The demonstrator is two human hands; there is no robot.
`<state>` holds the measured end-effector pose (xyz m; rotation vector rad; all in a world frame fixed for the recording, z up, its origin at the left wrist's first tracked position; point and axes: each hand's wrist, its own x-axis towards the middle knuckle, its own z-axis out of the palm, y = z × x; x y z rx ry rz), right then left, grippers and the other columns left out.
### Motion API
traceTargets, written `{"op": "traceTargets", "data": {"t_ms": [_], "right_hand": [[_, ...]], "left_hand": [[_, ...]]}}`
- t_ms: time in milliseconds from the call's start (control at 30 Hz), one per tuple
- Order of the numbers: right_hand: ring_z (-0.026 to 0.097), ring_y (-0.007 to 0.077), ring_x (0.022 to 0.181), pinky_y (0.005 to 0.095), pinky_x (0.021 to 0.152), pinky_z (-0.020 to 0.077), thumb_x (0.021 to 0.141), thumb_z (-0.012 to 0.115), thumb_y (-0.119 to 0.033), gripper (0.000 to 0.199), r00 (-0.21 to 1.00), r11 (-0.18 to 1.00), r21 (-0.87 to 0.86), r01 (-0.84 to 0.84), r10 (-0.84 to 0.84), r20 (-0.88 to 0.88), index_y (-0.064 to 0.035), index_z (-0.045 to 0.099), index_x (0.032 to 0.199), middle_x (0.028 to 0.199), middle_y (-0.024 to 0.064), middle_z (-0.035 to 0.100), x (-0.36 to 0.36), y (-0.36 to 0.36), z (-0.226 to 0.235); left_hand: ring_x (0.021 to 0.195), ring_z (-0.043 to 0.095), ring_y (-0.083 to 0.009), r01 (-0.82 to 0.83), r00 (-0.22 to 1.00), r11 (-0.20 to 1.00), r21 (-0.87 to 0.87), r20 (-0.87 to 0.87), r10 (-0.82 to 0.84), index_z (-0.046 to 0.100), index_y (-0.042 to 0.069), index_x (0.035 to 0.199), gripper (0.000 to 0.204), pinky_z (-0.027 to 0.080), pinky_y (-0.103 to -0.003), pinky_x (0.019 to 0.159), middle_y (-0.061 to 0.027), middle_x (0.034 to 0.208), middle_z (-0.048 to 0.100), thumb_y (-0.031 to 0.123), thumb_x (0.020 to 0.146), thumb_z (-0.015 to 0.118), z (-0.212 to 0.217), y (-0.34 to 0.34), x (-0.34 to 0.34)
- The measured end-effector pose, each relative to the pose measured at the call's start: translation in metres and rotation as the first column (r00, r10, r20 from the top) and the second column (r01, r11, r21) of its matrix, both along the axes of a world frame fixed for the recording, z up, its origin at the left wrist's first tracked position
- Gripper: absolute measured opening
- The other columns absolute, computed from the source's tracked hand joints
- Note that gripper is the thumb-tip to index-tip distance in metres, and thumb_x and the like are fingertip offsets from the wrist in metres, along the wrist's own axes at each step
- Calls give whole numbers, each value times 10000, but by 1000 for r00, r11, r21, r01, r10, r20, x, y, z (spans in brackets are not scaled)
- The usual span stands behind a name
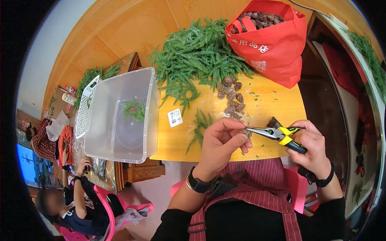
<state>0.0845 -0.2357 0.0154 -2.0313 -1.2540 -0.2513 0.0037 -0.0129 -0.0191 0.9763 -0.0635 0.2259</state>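
My left hand [220, 141] pinches a small brown pine cone [243, 132] between thumb and fingers, just above the near edge of the yellow table [268, 104]. My right hand [310, 145] grips pliers with yellow and black handles [277, 133]; their metal tip meets the cone in my left hand. A cluster of loose pine cones [231, 97] lies on the table just beyond my hands. A small green sprig [200, 125] lies left of my left hand.
A big heap of green fir sprigs [194, 54] covers the table's far side. A red bag full of cones [269, 38] stands at the far right. A clear plastic bin [120, 116] holding a sprig sits left. Another person [76, 201] sits lower left.
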Motion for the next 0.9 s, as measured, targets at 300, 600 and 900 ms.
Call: {"op": "traceTargets", "data": {"t_ms": [300,600,900], "right_hand": [[583,306,752,355,680,471,586,652,-43,151,1000,1000,0,-5,5,-10,-11,534,674,632,83,540,0,0,-2],[573,311,703,356,672,481,575,647,-9,158,1000,1000,18,8,-8,-15,-5,521,670,600,89,496,-2,1,-4],[528,295,610,380,742,489,629,684,-58,191,997,998,30,62,-60,-52,-3,500,631,588,108,457,-10,6,-7]], "left_hand": [[702,614,-167,59,998,996,-71,39,-56,526,-7,975,170,508,-247,561,-94,828,566,-54,814,551,-2,0,1],[674,593,-186,0,1000,1000,-22,22,1,514,-9,945,159,476,-252,528,-107,891,551,-55,796,548,-3,-4,1],[718,597,-178,-296,951,900,321,188,246,533,-13,943,233,500,-255,580,-83,881,527,-94,742,618,-4,-9,3]]}}
